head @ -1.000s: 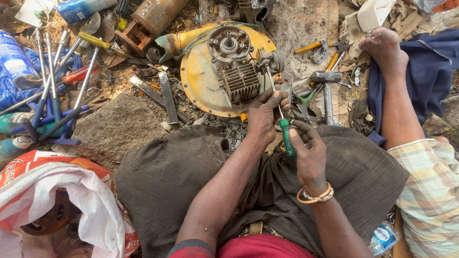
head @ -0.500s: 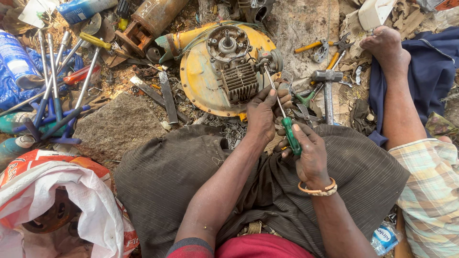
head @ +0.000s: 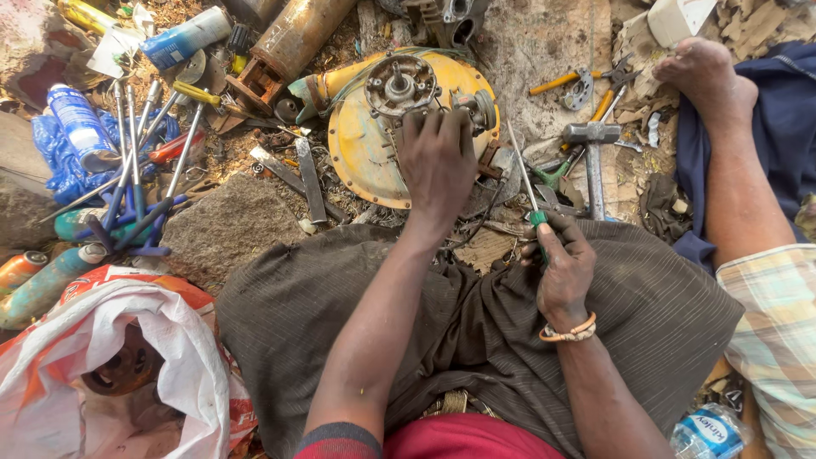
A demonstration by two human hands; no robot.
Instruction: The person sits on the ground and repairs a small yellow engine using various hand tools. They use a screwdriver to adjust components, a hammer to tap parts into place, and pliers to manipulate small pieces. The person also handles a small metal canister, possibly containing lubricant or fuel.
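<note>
Resting palm-down on the finned metal motor block, the left hand spreads its fingers over the top of the round yellow housing, which lies on the dirt just beyond the person's lap, at the middle of the scene. The right hand is closed around the green handle of one screwdriver, its thin shaft pointing far and slightly left, the tip near the housing's right edge but not touching it.

One hammer lies just right of the screwdriver shaft, and two yellow-handled pliers sit farther off. To the left, one flat stone fills the near ground, with a bundle of long blue-handled tools beside it; their number cannot be told. One rusty cylinder lies at the far edge. A second person's bare foot rests at far right.

Open dirt shows only between housing and hammer; elsewhere scrap crowds every side.
</note>
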